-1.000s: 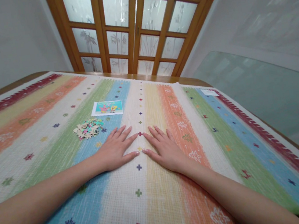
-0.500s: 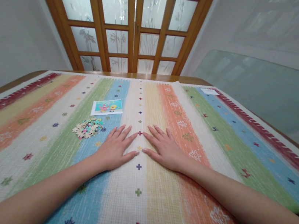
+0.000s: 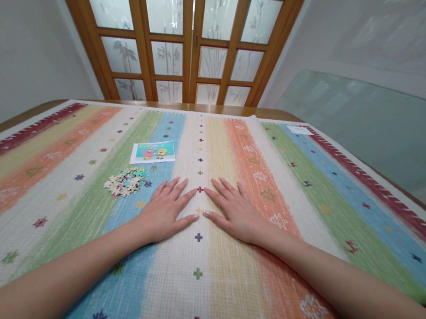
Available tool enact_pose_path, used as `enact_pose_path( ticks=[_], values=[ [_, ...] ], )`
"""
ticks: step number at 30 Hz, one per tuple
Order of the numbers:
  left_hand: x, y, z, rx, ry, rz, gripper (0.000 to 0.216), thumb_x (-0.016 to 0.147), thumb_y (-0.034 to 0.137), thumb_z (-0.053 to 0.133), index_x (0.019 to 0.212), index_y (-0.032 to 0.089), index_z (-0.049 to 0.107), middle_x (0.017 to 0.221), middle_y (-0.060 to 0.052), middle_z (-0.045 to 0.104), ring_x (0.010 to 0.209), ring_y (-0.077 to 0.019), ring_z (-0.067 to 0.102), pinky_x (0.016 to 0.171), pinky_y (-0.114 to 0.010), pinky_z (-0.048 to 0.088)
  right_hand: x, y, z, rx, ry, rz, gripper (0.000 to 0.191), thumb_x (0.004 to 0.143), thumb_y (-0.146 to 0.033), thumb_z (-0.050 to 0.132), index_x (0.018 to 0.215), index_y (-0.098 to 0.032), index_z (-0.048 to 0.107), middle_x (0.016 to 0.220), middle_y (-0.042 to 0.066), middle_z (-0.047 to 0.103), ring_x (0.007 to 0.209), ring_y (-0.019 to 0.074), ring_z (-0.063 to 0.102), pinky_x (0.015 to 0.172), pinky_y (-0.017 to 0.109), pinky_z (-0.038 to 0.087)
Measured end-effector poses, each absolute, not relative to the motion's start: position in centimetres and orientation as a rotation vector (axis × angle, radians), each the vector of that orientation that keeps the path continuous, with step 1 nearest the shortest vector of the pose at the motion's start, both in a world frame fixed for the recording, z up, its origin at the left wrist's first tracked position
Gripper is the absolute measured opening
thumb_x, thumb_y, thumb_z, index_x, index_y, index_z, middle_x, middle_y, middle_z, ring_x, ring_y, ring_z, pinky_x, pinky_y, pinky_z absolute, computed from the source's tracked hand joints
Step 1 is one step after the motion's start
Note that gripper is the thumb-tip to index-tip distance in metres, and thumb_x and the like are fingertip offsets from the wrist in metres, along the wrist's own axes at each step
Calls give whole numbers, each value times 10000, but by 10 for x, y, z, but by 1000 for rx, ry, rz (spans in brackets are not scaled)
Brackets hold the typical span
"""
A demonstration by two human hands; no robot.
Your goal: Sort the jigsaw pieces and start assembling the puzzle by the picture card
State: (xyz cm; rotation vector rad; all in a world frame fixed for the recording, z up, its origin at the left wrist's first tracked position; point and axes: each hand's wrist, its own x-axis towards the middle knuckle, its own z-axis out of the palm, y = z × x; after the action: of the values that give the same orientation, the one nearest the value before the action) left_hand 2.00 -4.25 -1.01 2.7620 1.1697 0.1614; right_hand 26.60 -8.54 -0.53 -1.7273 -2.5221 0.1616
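A wooden-framed door with frosted glass panes (image 3: 195, 30) fills the upper centre of the frame, and a tinted glass sheet (image 3: 370, 127) lies at the right. Below them, a woven cloth with red, yellow, orange, green and blue stripes (image 3: 84, 198) covers the table across the lower two thirds of the frame. Risk assessment: the cloth appears to lie loose on the table, so any sideways drag under the palms could ruck it and shift what rests on it; a reach toward the upper left could also sweep a forearm through the loose pieces and scatter them. Both forearms enter from the lower corners and converge at centre frame. The left hand (image 3: 163, 214) lies palm down on the blue and white stripes, fingers straight and slightly spread, grasping nothing. The right hand (image 3: 236, 211) mirrors it on the yellow and orange stripes, equally flat and empty; the two index fingertips nearly meet. A rectangular cartoon picture card with a white border (image 3: 151, 151) lies left of centre, above the hands. A small heap of pastel jigsaw pieces (image 3: 126, 183) sits just below the card, near the left hand but apart from it.
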Motion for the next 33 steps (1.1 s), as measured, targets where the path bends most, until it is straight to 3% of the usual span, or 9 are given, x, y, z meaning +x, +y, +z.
enact_pose_path(
  ticks=[33],
  values=[
    [20, -43, -9, 2765, 1166, 147, 740, 968, 718, 310, 1574, 292, 306, 1661, -102, 210, 1533, -344, 165, 1225, -550, 138, 266, -85, -6, -1724, -2518, 149, 693, 978, -683, 284, 1552, -302, 357, 1662, 55, 213, 1538, 301, 171, 1220, 630, 138]
  ],
)
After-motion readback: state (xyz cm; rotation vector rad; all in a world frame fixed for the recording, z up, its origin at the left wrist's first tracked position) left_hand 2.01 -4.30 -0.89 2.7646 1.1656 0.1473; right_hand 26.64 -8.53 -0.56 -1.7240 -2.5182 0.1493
